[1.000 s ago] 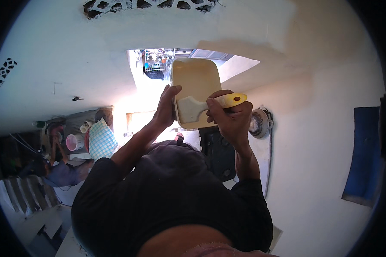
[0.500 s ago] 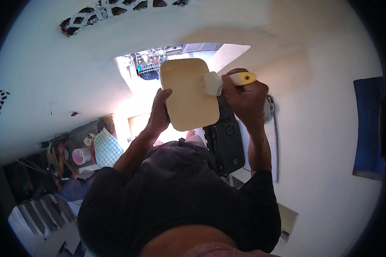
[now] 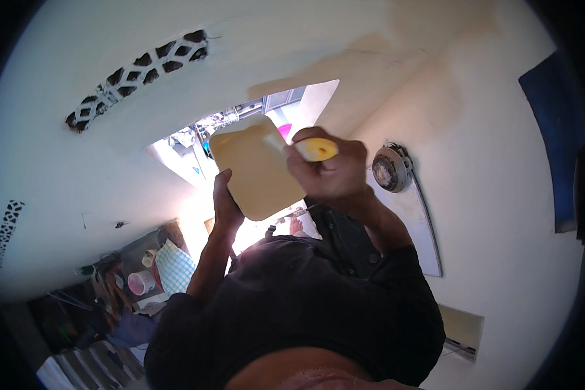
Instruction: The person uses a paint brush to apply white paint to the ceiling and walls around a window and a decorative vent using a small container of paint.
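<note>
My left hand (image 3: 226, 207) grips the lower left edge of a pale yellow, rounded rectangular plastic container (image 3: 259, 170), its thumb over the rim. The container is held up and tilted in front of me. My right hand (image 3: 339, 170) is closed around a brush (image 3: 320, 149) with a white and yellow handle, at the container's right side. The brush's head is mostly hidden by my fingers and blurred.
A dark stove (image 3: 344, 244) stands below my right forearm. A sooty pot (image 3: 390, 169) sits beyond it at the right. A bright window opening (image 3: 240, 120) lies ahead. At the lower left are a checked cloth (image 3: 174, 268), a pink-and-white bucket (image 3: 141, 283) and another person (image 3: 133, 325).
The view has turned, and the container now appears tilted and lower to the left. My right hand with the brush has moved left, closer over the container's right edge.
</note>
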The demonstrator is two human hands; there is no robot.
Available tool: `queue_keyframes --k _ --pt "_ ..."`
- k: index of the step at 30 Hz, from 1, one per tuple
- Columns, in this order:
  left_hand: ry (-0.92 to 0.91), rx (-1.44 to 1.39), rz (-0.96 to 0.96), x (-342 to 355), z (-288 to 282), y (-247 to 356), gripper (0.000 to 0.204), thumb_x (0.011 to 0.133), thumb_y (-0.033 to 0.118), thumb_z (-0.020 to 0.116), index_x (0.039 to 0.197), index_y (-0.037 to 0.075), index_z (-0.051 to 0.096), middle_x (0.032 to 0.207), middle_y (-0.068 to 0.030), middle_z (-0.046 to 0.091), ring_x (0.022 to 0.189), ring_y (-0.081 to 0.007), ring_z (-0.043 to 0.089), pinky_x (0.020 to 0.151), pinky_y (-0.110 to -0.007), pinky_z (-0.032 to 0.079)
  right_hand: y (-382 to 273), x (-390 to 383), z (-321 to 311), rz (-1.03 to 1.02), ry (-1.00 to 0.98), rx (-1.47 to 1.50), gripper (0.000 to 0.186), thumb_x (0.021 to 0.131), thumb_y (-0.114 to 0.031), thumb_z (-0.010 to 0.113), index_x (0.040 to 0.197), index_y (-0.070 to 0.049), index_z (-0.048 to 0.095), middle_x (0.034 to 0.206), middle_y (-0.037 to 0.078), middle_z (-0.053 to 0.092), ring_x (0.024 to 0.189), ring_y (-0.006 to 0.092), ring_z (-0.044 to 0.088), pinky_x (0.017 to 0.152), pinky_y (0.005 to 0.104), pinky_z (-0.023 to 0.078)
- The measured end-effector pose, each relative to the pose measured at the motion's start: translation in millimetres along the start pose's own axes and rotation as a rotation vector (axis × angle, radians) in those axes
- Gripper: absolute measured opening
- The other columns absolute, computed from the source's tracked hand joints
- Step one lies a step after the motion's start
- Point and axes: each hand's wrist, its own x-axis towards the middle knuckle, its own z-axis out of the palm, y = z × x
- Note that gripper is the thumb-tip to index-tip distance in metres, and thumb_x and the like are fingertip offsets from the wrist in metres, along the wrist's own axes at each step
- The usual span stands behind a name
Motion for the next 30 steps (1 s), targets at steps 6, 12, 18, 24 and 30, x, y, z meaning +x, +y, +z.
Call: queue_keyframes --k 6,12,18,24,30 --pt "-0.028 -0.176 0.036 7 42 1 0.044 0.098 0.035 0.038 0.115 -0.001 0.055 0.106 -0.0119 0.063 0.096 -0.0205 0.064 0.085 -0.034 0.052 26 -16 0 0.074 -0.292 0.296 0.013 0.083 -0.015 0.072 0.085 -0.004 0.067 0.065 0.006 0.066 0.058 0.0098 0.065 0.055 0.0253 0.051" --pt "0.041 -0.128 0.041 9 59 -12 0.048 0.094 0.035 0.041 0.122 -0.002 0.051 0.110 -0.0132 0.061 0.100 -0.0230 0.062 0.087 -0.037 0.052 53 -4 -35 0.106 -0.147 0.345 0.010 0.084 -0.011 0.070 0.085 -0.001 0.067 0.063 0.007 0.065 0.054 0.0114 0.063 0.052 0.0241 0.048" --pt "0.049 -0.184 -0.011 14 73 -18 0.054 0.090 0.037 0.042 0.129 0.000 0.047 0.116 -0.0130 0.057 0.107 -0.0249 0.059 0.090 -0.039 0.050 81 9 -58 -0.009 -0.048 -0.038 0.016 0.086 -0.014 0.068 0.077 -0.003 0.061 0.054 0.008 0.057 0.046 0.0171 0.058 0.047 0.0279 0.044" --pt "0.050 -0.042 0.027 15 82 -22 0.050 0.092 0.037 0.041 0.123 0.000 0.050 0.114 -0.0112 0.059 0.104 -0.0227 0.059 0.087 -0.037 0.050 90 20 -66 -0.066 -0.085 -0.140 0.020 0.086 -0.023 0.070 0.079 -0.006 0.062 0.059 0.008 0.062 0.049 0.0229 0.062 0.049 0.0325 0.048" --pt "-0.159 0.112 0.016 19 77 -20 0.046 0.095 0.033 0.040 0.123 -0.001 0.051 0.108 -0.0119 0.062 0.099 -0.0211 0.063 0.082 -0.034 0.053 104 48 -68 -0.252 -0.386 0.044 0.021 0.084 -0.025 0.072 0.095 -0.007 0.070 0.081 0.011 0.071 0.061 0.0254 0.067 0.059 0.0317 0.053"
